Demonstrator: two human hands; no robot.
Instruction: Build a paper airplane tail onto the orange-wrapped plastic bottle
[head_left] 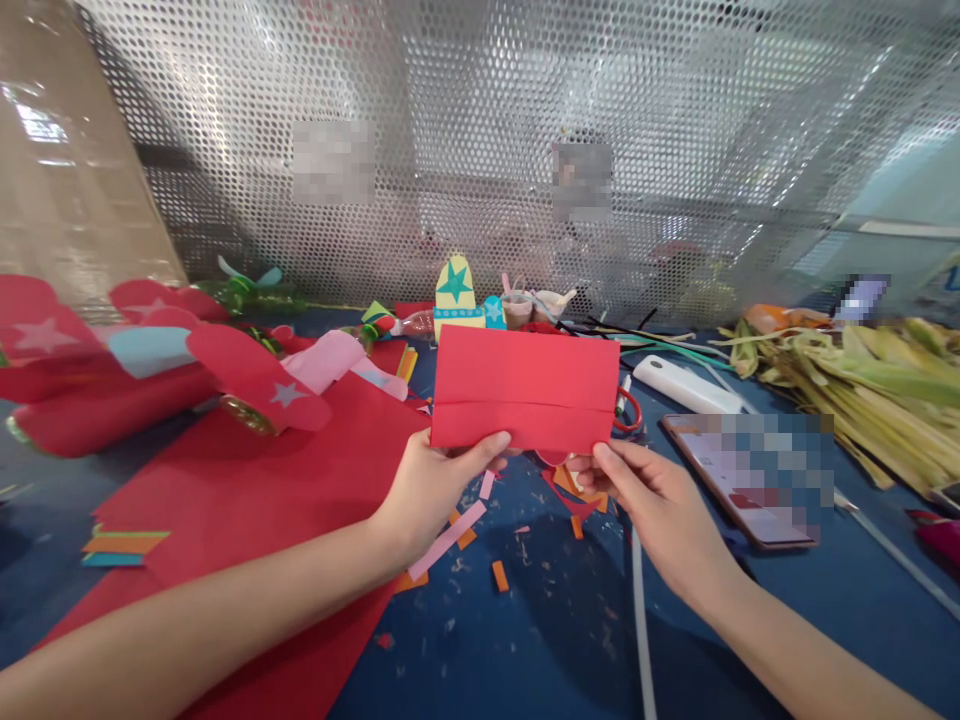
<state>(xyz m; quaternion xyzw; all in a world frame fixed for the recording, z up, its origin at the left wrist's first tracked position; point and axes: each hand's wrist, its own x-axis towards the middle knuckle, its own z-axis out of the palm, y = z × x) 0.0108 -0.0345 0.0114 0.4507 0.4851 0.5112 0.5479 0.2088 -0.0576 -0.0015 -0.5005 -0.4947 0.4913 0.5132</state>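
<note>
A folded piece of red paper [526, 372] is held up above the table, with a crease running across its lower part. My left hand [442, 480] pinches its lower left edge, thumb in front and fingers behind. At the lower right corner, my right hand [645, 490] grips the same paper between thumb and fingers. Large red paper sheets [292, 520] lie on the table under my left forearm. Below the held paper, small orange scraps [500, 576] and pink strips [450, 538] are scattered.
Red paper-covered planes with stars [262, 375] stand at left. A glue gun or similar white tool [686, 385], a phone [739, 480] and a white cable [643, 620] lie right. Dried husks [862, 380] lie farther right. Perforated metal sheeting [480, 130] closes the back.
</note>
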